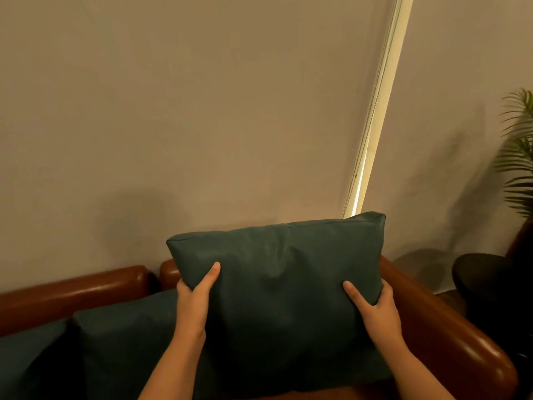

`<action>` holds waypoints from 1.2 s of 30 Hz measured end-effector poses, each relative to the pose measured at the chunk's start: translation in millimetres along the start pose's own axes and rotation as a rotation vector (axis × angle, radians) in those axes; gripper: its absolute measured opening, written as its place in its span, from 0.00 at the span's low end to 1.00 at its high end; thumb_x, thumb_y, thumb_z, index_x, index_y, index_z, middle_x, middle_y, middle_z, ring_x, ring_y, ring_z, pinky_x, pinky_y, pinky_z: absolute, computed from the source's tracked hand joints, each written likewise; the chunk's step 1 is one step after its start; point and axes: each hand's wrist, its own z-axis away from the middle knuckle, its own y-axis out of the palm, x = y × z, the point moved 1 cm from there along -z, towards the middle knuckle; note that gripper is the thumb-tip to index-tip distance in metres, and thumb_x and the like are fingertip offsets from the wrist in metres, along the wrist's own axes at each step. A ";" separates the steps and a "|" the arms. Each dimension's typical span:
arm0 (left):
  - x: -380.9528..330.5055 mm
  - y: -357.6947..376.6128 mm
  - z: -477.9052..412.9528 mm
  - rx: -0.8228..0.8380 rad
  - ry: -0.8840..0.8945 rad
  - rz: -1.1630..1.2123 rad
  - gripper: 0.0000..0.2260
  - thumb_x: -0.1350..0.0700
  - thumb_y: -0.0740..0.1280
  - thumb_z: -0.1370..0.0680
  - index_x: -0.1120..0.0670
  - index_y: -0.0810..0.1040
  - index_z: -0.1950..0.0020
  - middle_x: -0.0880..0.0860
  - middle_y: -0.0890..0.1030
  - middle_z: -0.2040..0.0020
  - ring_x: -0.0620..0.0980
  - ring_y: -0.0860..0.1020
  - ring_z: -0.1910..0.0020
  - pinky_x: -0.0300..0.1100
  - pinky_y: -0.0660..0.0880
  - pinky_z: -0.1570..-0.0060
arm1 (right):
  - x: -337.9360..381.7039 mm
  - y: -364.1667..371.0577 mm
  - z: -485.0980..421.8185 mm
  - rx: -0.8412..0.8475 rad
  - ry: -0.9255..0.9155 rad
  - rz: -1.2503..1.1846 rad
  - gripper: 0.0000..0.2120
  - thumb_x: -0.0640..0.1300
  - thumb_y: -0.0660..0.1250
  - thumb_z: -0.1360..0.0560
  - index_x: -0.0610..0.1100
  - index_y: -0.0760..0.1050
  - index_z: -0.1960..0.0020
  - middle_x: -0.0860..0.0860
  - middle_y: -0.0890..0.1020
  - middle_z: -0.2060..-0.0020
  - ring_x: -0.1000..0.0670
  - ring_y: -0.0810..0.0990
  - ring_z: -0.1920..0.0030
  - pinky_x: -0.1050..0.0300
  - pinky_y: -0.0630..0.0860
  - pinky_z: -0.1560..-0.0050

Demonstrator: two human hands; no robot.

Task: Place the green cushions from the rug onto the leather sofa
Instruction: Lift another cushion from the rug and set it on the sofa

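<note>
I hold a dark green cushion (277, 278) upright against the right end of the brown leather sofa (450, 336). My left hand (196, 295) grips its left edge, thumb on the front. Its right edge sits in my right hand (375, 307), thumb across the front face. The cushion's top rises above the sofa back. Two more green cushions lean on the sofa to the left, one beside the held cushion (127, 336) and one at the frame's left edge (31, 353). The rug is out of view.
A plain beige wall fills the view above the sofa back (72, 293). A pale vertical strip (375, 111) runs down the wall at the right. A dark round side table (484, 281) and a potted palm (519, 157) stand right of the sofa arm.
</note>
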 end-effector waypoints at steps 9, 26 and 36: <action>41.4 19.5 -10.9 -0.078 -0.066 -0.006 0.34 0.46 0.76 0.32 0.54 0.68 0.30 0.51 0.77 0.38 0.53 0.76 0.41 0.50 0.72 0.39 | -34.0 2.1 -36.0 0.084 0.076 0.039 0.49 0.68 0.68 0.44 0.46 0.62 0.30 0.48 0.75 0.39 0.43 0.75 0.40 0.52 0.70 0.49; 127.6 137.6 -55.9 -0.434 -0.277 -0.092 0.48 0.28 0.63 0.32 0.55 0.55 0.23 0.57 0.64 0.26 0.60 0.66 0.29 0.58 0.65 0.31 | -111.3 -11.0 -230.2 0.466 0.383 -0.058 0.49 0.70 0.66 0.39 0.42 0.60 0.28 0.42 0.71 0.35 0.39 0.71 0.36 0.44 0.68 0.36; 167.3 162.7 -73.9 -0.512 -0.359 -0.167 0.59 0.23 0.66 0.48 0.53 0.61 0.25 0.55 0.70 0.30 0.58 0.70 0.33 0.58 0.66 0.32 | -163.2 16.6 -283.8 0.608 0.603 -0.108 0.48 0.70 0.67 0.39 0.40 0.61 0.30 0.43 0.70 0.34 0.40 0.69 0.34 0.44 0.65 0.43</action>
